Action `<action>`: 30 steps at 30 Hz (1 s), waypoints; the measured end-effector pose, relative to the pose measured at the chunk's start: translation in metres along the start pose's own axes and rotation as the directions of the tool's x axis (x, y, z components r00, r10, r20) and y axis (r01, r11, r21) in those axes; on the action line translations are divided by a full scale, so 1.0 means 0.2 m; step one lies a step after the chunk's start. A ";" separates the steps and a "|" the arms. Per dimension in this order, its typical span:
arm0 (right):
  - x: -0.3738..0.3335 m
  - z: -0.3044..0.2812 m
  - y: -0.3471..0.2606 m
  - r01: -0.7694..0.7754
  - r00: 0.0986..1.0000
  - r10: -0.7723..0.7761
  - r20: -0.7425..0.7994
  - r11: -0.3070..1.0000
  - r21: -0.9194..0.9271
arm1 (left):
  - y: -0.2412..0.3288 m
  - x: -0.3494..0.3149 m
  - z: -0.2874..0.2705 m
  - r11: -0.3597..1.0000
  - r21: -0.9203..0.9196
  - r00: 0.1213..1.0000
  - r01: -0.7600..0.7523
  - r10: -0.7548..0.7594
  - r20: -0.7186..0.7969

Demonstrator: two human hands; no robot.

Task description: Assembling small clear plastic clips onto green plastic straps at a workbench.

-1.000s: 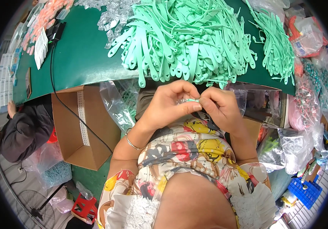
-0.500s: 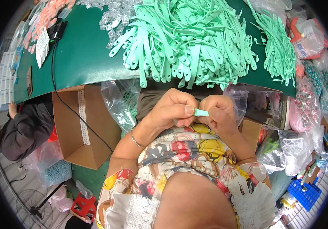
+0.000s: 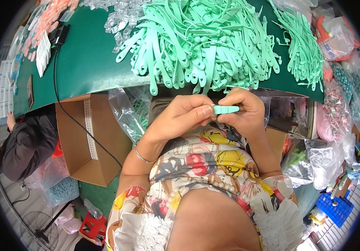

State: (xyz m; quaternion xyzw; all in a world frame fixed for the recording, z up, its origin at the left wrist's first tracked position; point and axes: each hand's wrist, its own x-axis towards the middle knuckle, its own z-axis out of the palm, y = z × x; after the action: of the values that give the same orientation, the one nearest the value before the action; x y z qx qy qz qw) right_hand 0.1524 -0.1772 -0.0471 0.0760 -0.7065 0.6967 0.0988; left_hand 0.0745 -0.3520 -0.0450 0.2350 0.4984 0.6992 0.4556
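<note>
Both my hands meet just below the edge of the green table (image 3: pixel 83 67). My left hand (image 3: pixel 180 119) and my right hand (image 3: pixel 245 111) pinch a small mint-green plastic piece (image 3: pixel 226 109) between thumbs and fingertips, held level in front of my chest. Above them a large heap of mint-green plastic straps (image 3: pixel 201 42) covers the middle of the table, some hanging over its near edge. A second bundle of thin green strips (image 3: pixel 303 50) lies at the right.
An open cardboard box (image 3: pixel 90 138) stands on the floor at the left, with a black cable (image 3: pixel 69 113) running over it. Clear plastic bags (image 3: pixel 125 113) hang under the table. Another person (image 3: pixel 16 144) crouches at far left. Bags of goods (image 3: pixel 339 96) and a blue crate (image 3: pixel 335 207) crowd the right.
My hands have shifted slightly lower and the green piece now shows more plainly, lying level between my fingertips. The heap on the table has not moved.
</note>
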 end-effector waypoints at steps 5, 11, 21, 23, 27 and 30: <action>0.00 0.00 -0.01 -0.105 0.993 0.116 -0.016 0.941 0.322 | 0.00 0.03 -0.02 0.988 -0.150 0.992 0.028 -0.008 0.129; -0.01 -0.14 -0.05 -0.229 0.973 0.214 -0.082 0.920 -0.317 | 0.07 0.05 -0.14 0.837 0.548 0.984 0.010 -0.106 0.144; -0.28 -0.19 0.24 -0.069 0.889 0.409 0.206 0.563 -0.824 | -0.23 -0.26 -0.43 0.372 0.917 0.970 0.143 -0.236 -0.055; -0.23 -0.20 0.18 -0.073 0.877 0.410 0.251 0.630 -0.773 | -0.24 -0.29 -0.44 0.337 0.937 0.987 0.095 -0.156 -0.044; 0.02 -0.20 -0.15 -0.030 0.845 0.339 0.413 0.802 -0.597 | -0.21 -0.31 -0.42 0.238 0.959 0.979 0.152 -0.171 -0.112; 0.22 -0.20 -0.36 0.089 0.895 0.129 0.427 0.886 -0.455 | -0.16 -0.28 -0.39 0.103 0.969 0.943 0.226 -0.272 -0.191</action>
State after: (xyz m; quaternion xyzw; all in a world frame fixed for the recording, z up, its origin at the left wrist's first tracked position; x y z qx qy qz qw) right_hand 0.1283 -0.1378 0.0337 0.2002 -0.8562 0.4728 -0.0579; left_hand 0.0525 -0.4365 -0.0972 0.3986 0.8548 0.1155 0.3118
